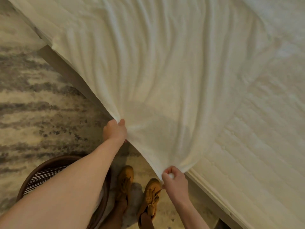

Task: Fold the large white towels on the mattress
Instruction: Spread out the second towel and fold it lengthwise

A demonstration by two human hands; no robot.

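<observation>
Mottled grey and cream carpet (33,100) covers the floor beside a white quilted mattress (257,146). From my head camera I see a large white towel (148,66) spread across the mattress, rippled with long creases, its near edge lifted off the bed. My left hand (115,131) pinches one near corner; my right hand (175,180) is clenched on the other. Tan shoes (125,180) stand below, next to a dark wicker basket (47,167).

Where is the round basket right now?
In the head view, the basket sits on the patterned rug at lower left, partly hidden under the left forearm, just left of the person's tan shoes.
</observation>
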